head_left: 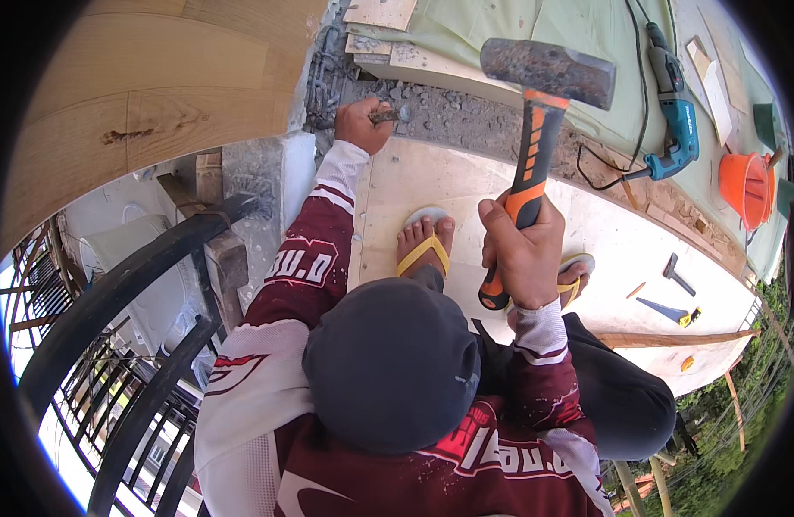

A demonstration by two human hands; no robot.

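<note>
My left hand (359,126) is closed around a short metal chisel (385,115), whose blunt end sticks out to the right of the fist. Rubble and exposed bars (325,71) lie just beyond it, at a broken concrete edge; the chisel's tip is hidden. My right hand (530,252) grips the black and orange handle of a sledgehammer (548,74). Its worn steel head is raised, to the right of the chisel and apart from it.
A strip of rubble (453,116) crosses ahead. A teal power drill (678,138) with a black cord and an orange bucket (747,188) stand right. A small hammer (678,274) and a handsaw (664,309) lie on pale boards. Black railing (121,284) borders the left; wood-look tiles (181,77) lie far left.
</note>
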